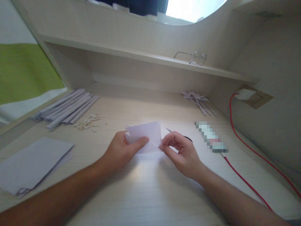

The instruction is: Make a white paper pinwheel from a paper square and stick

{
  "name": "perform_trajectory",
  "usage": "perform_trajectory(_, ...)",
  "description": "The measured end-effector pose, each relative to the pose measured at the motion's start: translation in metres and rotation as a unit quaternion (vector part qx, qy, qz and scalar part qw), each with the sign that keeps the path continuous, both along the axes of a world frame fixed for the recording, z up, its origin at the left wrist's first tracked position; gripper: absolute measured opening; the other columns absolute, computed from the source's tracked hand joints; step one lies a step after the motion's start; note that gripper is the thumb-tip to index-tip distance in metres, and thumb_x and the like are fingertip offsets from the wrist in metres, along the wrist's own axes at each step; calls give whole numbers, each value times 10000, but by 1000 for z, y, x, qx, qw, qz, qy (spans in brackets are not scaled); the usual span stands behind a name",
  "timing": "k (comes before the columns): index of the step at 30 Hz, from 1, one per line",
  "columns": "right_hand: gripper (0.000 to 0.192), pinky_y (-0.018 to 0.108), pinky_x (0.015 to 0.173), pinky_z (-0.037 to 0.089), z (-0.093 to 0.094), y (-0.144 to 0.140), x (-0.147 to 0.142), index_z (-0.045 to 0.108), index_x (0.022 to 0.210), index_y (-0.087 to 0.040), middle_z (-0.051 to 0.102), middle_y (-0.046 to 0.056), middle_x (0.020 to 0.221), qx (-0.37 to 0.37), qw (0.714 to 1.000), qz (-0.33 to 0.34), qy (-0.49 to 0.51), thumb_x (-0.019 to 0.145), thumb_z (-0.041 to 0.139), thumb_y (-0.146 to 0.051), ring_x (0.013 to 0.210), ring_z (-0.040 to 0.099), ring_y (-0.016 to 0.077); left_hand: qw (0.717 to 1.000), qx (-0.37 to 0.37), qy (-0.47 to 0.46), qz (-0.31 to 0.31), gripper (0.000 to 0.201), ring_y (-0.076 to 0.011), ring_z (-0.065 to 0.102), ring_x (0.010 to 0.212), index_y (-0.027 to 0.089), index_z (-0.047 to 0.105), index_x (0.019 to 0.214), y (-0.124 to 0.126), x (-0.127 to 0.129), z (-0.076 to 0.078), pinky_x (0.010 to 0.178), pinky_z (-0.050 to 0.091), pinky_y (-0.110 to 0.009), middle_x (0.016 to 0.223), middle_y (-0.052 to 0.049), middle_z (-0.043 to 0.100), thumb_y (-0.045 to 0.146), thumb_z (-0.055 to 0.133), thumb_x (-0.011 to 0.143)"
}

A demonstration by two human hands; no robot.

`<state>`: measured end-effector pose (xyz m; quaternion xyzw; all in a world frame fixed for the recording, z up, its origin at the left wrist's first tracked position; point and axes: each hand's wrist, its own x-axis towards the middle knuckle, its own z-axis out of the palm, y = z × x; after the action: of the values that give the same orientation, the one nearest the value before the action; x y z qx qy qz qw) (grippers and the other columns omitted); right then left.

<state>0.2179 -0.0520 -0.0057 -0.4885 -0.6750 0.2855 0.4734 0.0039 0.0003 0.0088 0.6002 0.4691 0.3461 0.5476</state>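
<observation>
Two hands on one folded paper sheet (145, 135), held just above the desk (145, 194) at centre. Left hand (121, 152) clamped on its left edge, thumb over the face, apparently to steady it; right hand (182, 152) pinched on its lower right corner, seemingly working a crease. Left of the sheet: rolled paper strips (68, 108), scraps (88, 122), loose sheets (30, 164); right of it: red cable (244, 182).

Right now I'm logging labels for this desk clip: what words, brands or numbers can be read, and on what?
None can be read.
The long object right of the right hand is blurred out.
The folded paper pinched by the left hand looks blank.
The sheets at the left show no print.
</observation>
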Motion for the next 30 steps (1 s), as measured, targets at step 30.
perform_trajectory(30,61,291,500,388,36,21,82,750,727,-202,727,65,696,-157,916,-83,-360,769,770,-242,578,608,188,998,-8,-58,37,256,-170,620,582,136,707,750,8,-1,4,542,455,-253,672,-31,710,381,779,755)
